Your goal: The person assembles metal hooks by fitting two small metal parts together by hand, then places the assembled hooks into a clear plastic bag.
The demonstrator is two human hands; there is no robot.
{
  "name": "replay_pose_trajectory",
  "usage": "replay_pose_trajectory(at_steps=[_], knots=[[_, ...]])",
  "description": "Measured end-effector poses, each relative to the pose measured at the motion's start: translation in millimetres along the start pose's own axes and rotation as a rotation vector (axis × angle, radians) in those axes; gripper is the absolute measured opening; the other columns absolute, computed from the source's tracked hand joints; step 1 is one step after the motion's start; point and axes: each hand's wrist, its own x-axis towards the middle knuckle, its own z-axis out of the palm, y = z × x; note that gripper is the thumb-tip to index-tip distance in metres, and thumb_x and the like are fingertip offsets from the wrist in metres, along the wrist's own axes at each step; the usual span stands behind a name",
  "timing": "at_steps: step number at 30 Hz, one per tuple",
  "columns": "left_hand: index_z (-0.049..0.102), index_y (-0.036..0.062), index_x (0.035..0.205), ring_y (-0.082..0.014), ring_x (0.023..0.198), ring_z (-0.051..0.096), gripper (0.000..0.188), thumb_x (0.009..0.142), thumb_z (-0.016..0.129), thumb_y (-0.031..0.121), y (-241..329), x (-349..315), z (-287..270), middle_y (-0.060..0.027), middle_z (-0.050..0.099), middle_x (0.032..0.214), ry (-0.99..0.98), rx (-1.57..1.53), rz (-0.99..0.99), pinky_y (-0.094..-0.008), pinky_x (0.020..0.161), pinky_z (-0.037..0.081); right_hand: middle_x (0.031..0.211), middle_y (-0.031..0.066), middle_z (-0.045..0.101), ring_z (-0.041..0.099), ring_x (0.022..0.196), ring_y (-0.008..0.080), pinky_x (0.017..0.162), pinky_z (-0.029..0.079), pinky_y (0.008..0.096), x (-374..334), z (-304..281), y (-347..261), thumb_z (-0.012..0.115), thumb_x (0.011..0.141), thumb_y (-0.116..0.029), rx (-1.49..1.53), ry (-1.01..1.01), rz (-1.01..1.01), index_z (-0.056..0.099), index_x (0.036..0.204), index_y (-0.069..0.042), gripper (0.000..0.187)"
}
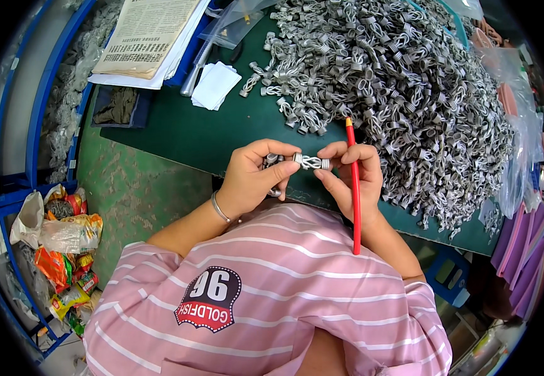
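Between my two hands, just in front of my chest, is a small silver twisted metal link with ribbed ends (311,162). My left hand (256,172) pinches its left end and also cups several similar grey pieces (273,160) against the palm. The fingers of my right hand (354,172) close around the link's right end. A long red stick with a yellow tip (354,188), like a pen or pencil, is tucked between the right fingers and points away from me. A large heap of the same metal links (397,94) covers the table beyond.
The green table (171,135) carries white paper slips (216,86), a stack of printed sheets (146,41) and a clear plastic bag (233,25) at the far left. A dark blue tray with a cloth (121,108) is left. Blue shelving (36,119) stands farther left, snack packets (71,250) beside it.
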Motion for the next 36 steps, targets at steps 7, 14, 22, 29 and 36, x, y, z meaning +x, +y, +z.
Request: replay_pose_trajectory(at_steps=[7, 14, 22, 29, 36], knots=[[0.055, -0.0046, 0.100, -0.0103, 0.053, 0.052, 0.021, 0.087, 0.054, 0.011, -0.3, 5.4, -0.4, -0.0089, 0.056, 0.077, -0.083, -0.345, -0.335, -0.0250, 0.040, 0.048, 0.095, 0.0157, 0.056, 0.053, 0.075, 0.0119, 0.065, 0.045, 0.0221, 3.1, 11.5, -4.0, 0.060, 0.073, 0.013, 0.047, 0.039, -0.025, 0.036, 0.093, -0.006, 0.036], [0.054, -0.0050, 0.103, -0.0140, 0.060, 0.057, 0.023, 0.088, 0.051, 0.012, -11.3, 7.0, -5.9, -0.0135, 0.058, 0.085, -0.164, -0.544, -0.404, -0.0251, 0.039, 0.049, 0.089, 0.0166, 0.061, 0.058, 0.073, 0.0129, 0.064, 0.047, 0.0234, 6.8, 11.9, -8.7, 0.057, 0.075, 0.012, -0.098, -0.066, -0.100, 0.038, 0.088, -0.004, 0.028], [0.051, 0.0006, 0.097, -0.0110, 0.057, 0.047, 0.017, 0.088, 0.046, 0.014, -7.0, 10.4, -19.8, -0.0063, 0.049, 0.082, -0.094, -0.724, -0.342, -0.0219, 0.038, 0.041, 0.076, 0.0111, 0.056, 0.055, 0.066, 0.0266, 0.059, 0.047, 0.0327, 35.4, -7.9, 1.7, 0.060, 0.069, 0.008, -0.902, 0.033, -0.304, 0.049, 0.084, -0.003, 0.021], [0.050, 0.0001, 0.093, -0.0104, 0.055, 0.042, 0.014, 0.088, 0.047, 0.013, -3.9, -13.5, -50.4, -0.0081, 0.045, 0.081, -0.160, -0.797, -0.383, -0.0212, 0.035, 0.036, 0.077, 0.0110, 0.053, 0.050, 0.072, 0.0299, 0.059, 0.044, 0.0374, 41.9, -4.5, 13.8, 0.056, 0.063, 0.000, -1.206, -0.187, -0.376, 0.049, 0.082, -0.007, 0.020], [0.052, -0.0029, 0.099, -0.0134, 0.061, 0.051, 0.021, 0.085, 0.051, 0.013, -44.3, -56.8, -102.0, -0.0142, 0.054, 0.086, -0.182, -0.707, -0.643, -0.0207, 0.040, 0.040, 0.072, 0.0106, 0.053, 0.050, 0.070, 0.0312, 0.060, 0.041, 0.0402, 38.7, -0.3, 13.6, 0.066, 0.064, -0.005, -1.099, -0.181, -0.410, 0.047, 0.080, -0.007, 0.025]])
